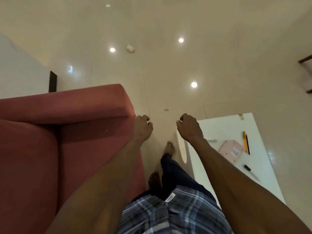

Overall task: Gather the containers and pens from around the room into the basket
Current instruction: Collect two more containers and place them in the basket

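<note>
Pens: an orange pen point(244, 139) and a black pen point(247, 144) lie side by side on the white counter point(224, 125), touching a pink container point(231, 151). Left grip point(143, 127) and right grip point(189, 127) are loosely curled, empty, above the floor point(168, 68) beside a red sofa point(67, 112).

A rust-red upholstered sofa point(50, 132) fills the near left, its padded armrest running toward the middle. A glossy cream tiled floor point(168, 65) stretches far, mirroring round ceiling lights. A low white glossy table point(228, 125) stands at the near right. A dark wooden furniture piece point(306, 59) pokes in at the far right edge. A narrow black upright panel point(52, 81) stands behind the sofa on the left.
</note>
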